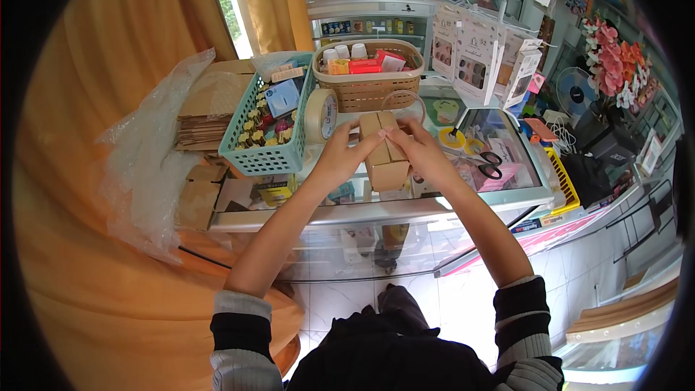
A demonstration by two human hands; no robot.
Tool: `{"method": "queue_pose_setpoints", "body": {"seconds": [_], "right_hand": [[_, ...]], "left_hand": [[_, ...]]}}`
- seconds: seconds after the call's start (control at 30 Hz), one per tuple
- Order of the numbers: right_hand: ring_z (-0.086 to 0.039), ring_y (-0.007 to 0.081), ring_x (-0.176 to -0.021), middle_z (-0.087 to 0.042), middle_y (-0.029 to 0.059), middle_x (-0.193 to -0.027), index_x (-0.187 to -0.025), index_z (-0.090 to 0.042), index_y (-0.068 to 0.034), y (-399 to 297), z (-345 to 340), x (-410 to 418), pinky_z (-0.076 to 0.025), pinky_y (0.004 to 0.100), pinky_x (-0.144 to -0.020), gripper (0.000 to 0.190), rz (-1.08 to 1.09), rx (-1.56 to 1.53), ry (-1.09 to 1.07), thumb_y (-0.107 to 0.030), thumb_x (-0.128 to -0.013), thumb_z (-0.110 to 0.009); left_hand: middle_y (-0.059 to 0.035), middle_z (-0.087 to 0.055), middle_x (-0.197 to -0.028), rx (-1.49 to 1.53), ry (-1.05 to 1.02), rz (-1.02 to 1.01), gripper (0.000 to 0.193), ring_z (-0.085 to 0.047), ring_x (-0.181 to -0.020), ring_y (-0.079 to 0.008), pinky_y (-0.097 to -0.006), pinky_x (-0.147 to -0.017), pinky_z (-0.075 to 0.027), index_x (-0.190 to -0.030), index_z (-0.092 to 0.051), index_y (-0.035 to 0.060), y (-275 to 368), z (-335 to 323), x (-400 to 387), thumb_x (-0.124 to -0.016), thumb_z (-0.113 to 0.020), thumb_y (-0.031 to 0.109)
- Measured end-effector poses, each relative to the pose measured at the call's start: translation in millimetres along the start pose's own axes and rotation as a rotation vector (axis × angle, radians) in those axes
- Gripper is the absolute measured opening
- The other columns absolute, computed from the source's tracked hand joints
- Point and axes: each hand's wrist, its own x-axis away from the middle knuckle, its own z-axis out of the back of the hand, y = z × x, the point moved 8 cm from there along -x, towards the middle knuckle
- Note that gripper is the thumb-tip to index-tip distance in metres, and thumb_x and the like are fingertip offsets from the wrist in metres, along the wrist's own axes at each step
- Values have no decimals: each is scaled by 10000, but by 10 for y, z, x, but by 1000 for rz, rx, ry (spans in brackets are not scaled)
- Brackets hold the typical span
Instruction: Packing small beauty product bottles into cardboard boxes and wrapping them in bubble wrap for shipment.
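Between my two hands is a small cardboard box (386, 165), held above the glass counter with its top flaps folded together. My left hand (347, 155) grips its left side, and my right hand (421, 149) grips its right side; both thumbs meet on the top seam. A large roll of tape (321, 115) stands on edge behind my left hand. To the right of my right hand lie scissors with black handles (490, 165) and a yellow tape roll (452, 138). The underside of the box is hidden.
A teal plastic basket (260, 165) of small bottles and a tan basket (366, 87) of packages stand on the counter (326, 216). Flattened cardboard boxes (203, 130) and bubble wrap (146, 174) are at the left. A rack of hanging nail packs (475, 60) rises behind, right.
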Motion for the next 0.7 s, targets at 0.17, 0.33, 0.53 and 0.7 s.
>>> {"method": "queue_pose_setpoints", "body": {"seconds": [0.17, 0.33, 0.53, 0.7], "right_hand": [[-582, 169, -924, -531, 108, -1150, -1191, -555, 10, -11, -10, -81, -463, 276, -804, 393, 261, 155, -102, -296, -947, -520], [-557, 190, -1031, -521, 97, -1216, -1260, -507, -10, -317, 47, 71, -458, 299, -859, 398, 460, 53, -25, -224, -928, -560], [-530, 181, -1096, -477, 69, -1298, -1343, -419, -65, -336, 92, 96, -454, 322, -888, 488, 414, -138, -133, -173, -901, -595], [-519, 149, -1091, -487, 65, -1297, -1349, -417, -74, -334, 238, -4, -446, 308, -894, 525, 378, -278, -108, -143, -873, -626]], "left_hand": [[-194, -598, -1164, -73, -151, 21, 689, -593, -1044, -238, -312, -891, -462, -1356, -413, -22, 102, -97, 10, -878, -611, 433], [-184, -514, -1294, 18, -169, -45, 808, -544, -1142, -247, -308, -873, -495, -1455, -280, 40, 497, -47, 51, -835, -712, 325], [-140, -303, -1444, -286, -106, -445, 981, -431, -1264, -290, -370, -956, -471, -1494, -177, 139, 673, -25, 73, -733, -795, 145], [-134, -321, -1398, -708, -54, -724, 980, -455, -1214, -343, -396, -916, -505, -1472, -207, 134, 741, -103, 214, -681, -783, 72]]}}
